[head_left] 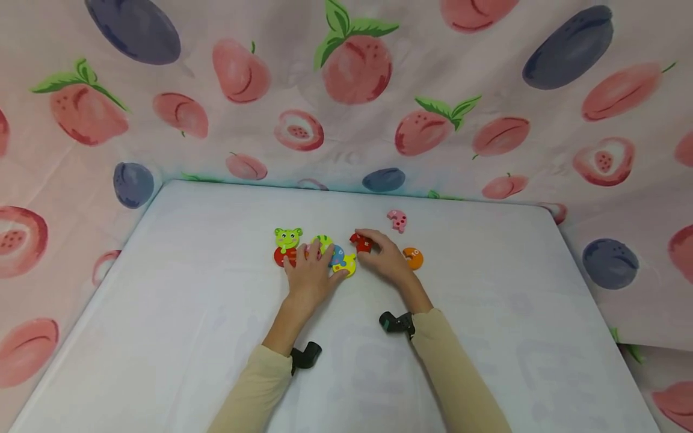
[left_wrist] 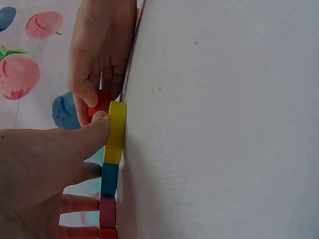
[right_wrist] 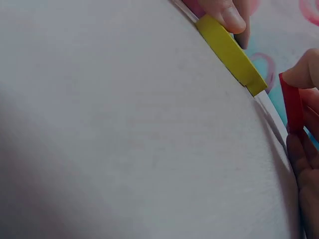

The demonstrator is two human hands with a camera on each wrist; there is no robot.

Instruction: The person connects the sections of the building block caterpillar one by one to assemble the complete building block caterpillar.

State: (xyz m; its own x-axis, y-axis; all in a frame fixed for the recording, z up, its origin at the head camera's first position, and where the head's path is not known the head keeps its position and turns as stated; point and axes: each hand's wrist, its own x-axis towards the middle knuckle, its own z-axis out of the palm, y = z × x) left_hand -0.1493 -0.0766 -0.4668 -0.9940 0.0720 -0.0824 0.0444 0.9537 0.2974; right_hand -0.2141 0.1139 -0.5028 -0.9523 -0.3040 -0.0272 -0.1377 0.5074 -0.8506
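A row of joined, numbered puzzle pieces lies on the table, starting at a green animal-head piece [head_left: 288,238] with a red round piece [head_left: 280,257] below it. Green [head_left: 323,242], blue [head_left: 338,255] and yellow [head_left: 346,266] pieces follow to the right; the left hand partly hides the middle. With fingers spread, my left hand [head_left: 307,281] rests on the row, its thumb touching the yellow piece [left_wrist: 117,132]. Just right of the yellow end, my right hand [head_left: 387,260] pinches a loose red puzzle piece [head_left: 360,243], seen on edge and tilted in the right wrist view.
Beyond the right hand lies a pink spotted piece [head_left: 397,220]. An orange piece [head_left: 414,257] sits beside the right wrist, partly covered by it. The white table [head_left: 189,288] ends at a fruit-patterned cloth [head_left: 357,132] behind. Each wrist carries a small black camera [head_left: 306,356].
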